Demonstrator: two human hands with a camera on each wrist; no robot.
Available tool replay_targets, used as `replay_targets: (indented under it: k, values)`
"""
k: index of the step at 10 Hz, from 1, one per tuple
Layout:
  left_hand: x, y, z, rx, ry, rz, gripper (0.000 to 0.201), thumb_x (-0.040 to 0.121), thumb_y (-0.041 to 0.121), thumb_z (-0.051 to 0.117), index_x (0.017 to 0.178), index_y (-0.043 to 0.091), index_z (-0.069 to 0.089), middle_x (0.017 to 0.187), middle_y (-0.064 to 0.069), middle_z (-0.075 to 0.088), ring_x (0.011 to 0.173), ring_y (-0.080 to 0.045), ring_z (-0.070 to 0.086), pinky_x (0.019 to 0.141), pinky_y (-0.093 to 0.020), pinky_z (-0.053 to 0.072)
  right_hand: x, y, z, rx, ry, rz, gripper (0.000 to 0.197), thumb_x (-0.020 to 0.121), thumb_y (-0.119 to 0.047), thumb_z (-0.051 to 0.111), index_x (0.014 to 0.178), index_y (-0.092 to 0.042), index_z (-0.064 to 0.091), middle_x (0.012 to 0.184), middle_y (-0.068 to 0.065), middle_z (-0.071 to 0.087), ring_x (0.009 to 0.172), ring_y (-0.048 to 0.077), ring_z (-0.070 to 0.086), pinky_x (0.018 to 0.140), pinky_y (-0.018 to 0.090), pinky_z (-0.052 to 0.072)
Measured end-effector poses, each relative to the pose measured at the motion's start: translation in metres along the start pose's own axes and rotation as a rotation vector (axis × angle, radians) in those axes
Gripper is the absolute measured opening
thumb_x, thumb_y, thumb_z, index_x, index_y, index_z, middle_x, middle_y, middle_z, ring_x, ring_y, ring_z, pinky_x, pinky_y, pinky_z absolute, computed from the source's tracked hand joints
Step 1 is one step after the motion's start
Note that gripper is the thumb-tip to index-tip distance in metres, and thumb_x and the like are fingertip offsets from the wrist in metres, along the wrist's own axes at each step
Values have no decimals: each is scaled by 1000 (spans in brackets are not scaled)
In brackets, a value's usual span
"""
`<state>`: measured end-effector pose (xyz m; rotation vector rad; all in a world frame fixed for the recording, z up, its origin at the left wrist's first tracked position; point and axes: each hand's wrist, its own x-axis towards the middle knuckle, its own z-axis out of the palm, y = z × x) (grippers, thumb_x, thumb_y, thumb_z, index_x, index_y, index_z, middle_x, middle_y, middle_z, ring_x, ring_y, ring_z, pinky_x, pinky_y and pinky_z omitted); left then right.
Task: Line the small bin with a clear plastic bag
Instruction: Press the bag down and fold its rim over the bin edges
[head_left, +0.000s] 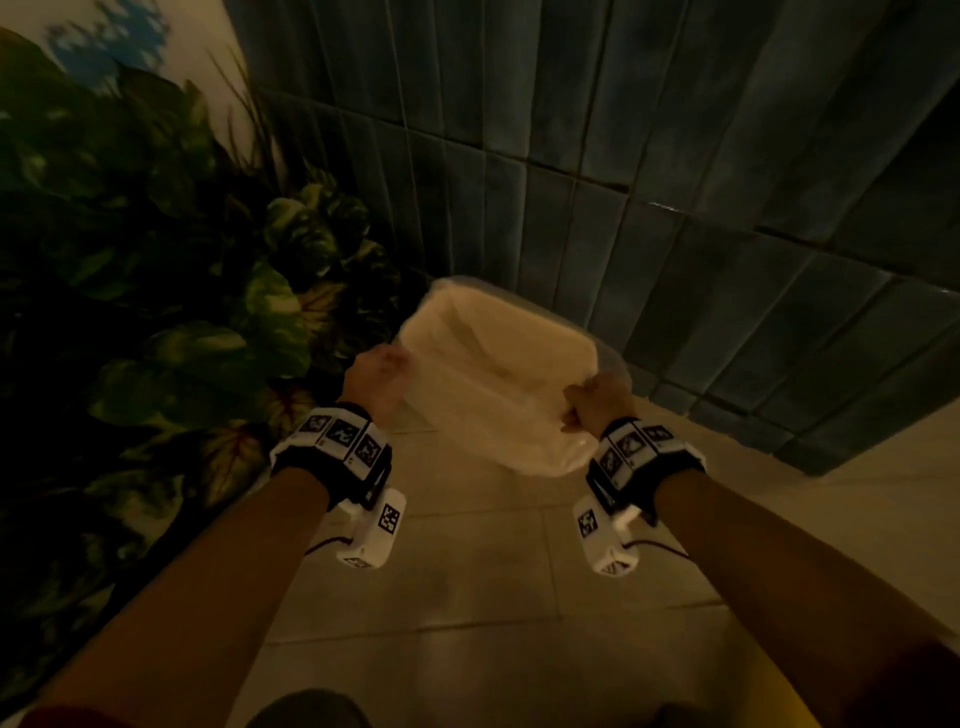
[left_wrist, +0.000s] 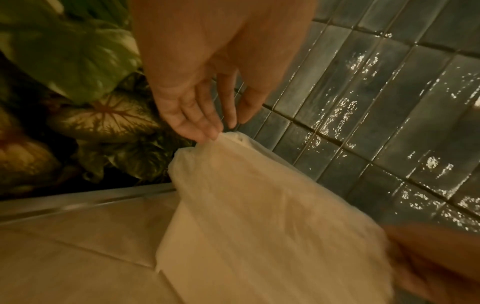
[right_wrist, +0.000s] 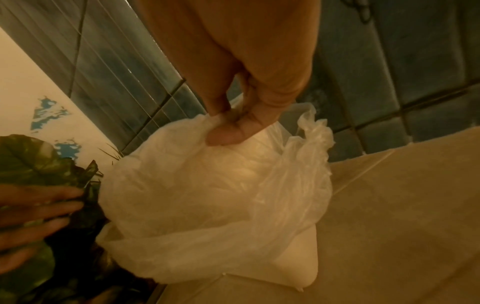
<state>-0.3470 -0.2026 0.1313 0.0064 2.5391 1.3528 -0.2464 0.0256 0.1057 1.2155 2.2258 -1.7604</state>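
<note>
A small cream bin (head_left: 540, 457) stands on the floor against the tiled wall, its bare lower corner (right_wrist: 298, 267) showing in the right wrist view. A clear plastic bag (head_left: 493, 364) is draped over and into it. My right hand (head_left: 589, 402) pinches the bag's rim at the bin's near right side, thumb and curled fingers bunching the film (right_wrist: 231, 127). At the bin's left rim is my left hand (head_left: 382, 364); its fingers (left_wrist: 202, 123) are nearly straight, with the tips touching the bag's (left_wrist: 259, 205) upper edge. The bin's inside is hidden by the film.
A big leafy plant (head_left: 156, 312) crowds the bin's left side, right by my left hand. Blue-green wall tiles (head_left: 675, 182) rise behind and to the right. Beige floor tiles (head_left: 467, 597) spread in front, and a metal strip (left_wrist: 78, 201) borders the plant bed.
</note>
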Motion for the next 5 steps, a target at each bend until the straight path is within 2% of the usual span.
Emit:
replay_targets:
  k: [1,2,3,4,5]
  values:
    - [-7,-15,-8,64,-41,43,22,90,13,54,107,6,67,113,-16,66,109,-33,59,96,-39,45,15,-21,27,59,-36,26,16,94,-8,48,106,2,50,63,12,53,52,20,55,30,20,47]
    - [-11,-35,-10,-6,-124,17,14,89,9,57,79,16,65,85,-6,66,90,-30,61,86,-35,51,25,-37,46,122,-51,26,28,94,-11,50,117,4,51,63,13,54,46,20,57,35,24,52]
    - [-21,-47,-12,-12,-147,43,30,88,2,56,67,24,57,75,4,57,70,-15,55,54,-9,48,29,-46,57,173,-38,20,24,93,-15,53,108,3,50,63,13,53,55,21,55,64,41,59]
    - [-26,-59,-15,30,-189,75,27,88,3,56,69,23,59,79,-5,61,74,-22,59,71,-30,54,28,-48,56,132,-35,34,48,91,-31,54,122,5,48,71,13,60,60,22,59,71,44,59]
    - [-32,-53,-17,45,-180,106,25,90,13,55,71,28,59,79,-1,62,77,-22,61,84,-41,53,12,-44,43,63,-34,31,58,92,-46,46,129,-2,42,95,15,58,65,21,56,65,38,56]
